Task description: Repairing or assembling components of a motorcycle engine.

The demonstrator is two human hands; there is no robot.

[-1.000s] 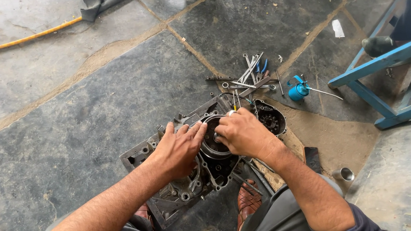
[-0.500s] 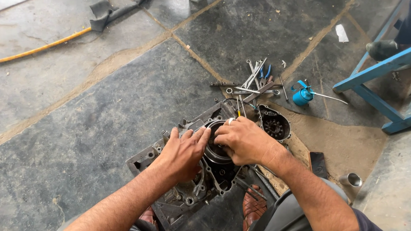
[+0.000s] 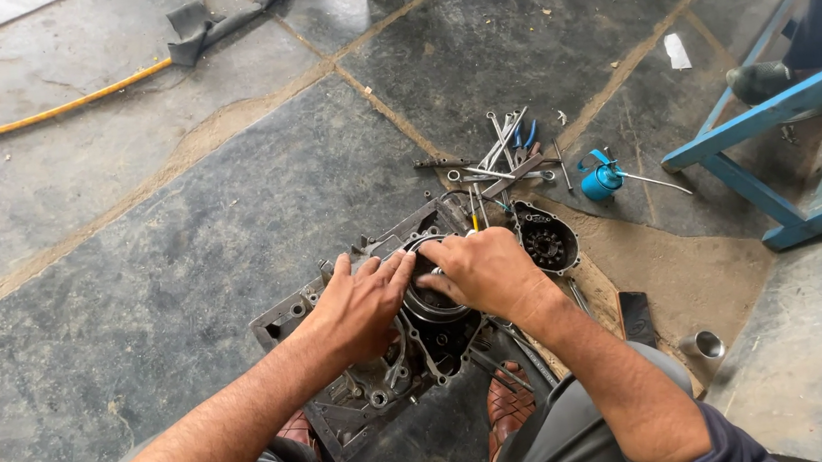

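Floor (image 3: 138, 318): dark stone slabs with sandy joints are seen; everything is laid directly on them.
Blue frame (image 3: 782, 115): a painted metal stand is seen at the right edge, cut off by the picture; another person's shoe (image 3: 758, 82) is rested by it.
Engine case (image 3: 348, 408): a grey cast metal housing is laid flat on the floor between the person's knees. It is judged heavy, stiff and probably oily, best gripped by its outer rim or bolt lugs rather than its thin inner ribs.
Round part (image 3: 433, 304): a dark ring-shaped piece is seated in the middle of the case, under both hands. It is judged hard, slick and tightly fitted, so its outer edge is the place to be held.
Left hand (image 3: 358, 306): it is laid on the case with fingers spread narrowly, the tips pressed against the round part's rim.
Right hand (image 3: 485, 272): its fingers are curled over the round part from the far side; whether anything is pinched beneath cannot be told.
Tools (image 3: 499, 157): spanners and pliers are piled just beyond the case.
Gear cover (image 3: 545, 238): a black round piece is set beside the right hand.
Oil can (image 3: 602, 179): a small blue can with a long spout is placed near the tools.
Hidden: most of the round part is covered by the hands, and the case's near edge is blocked by the knees.
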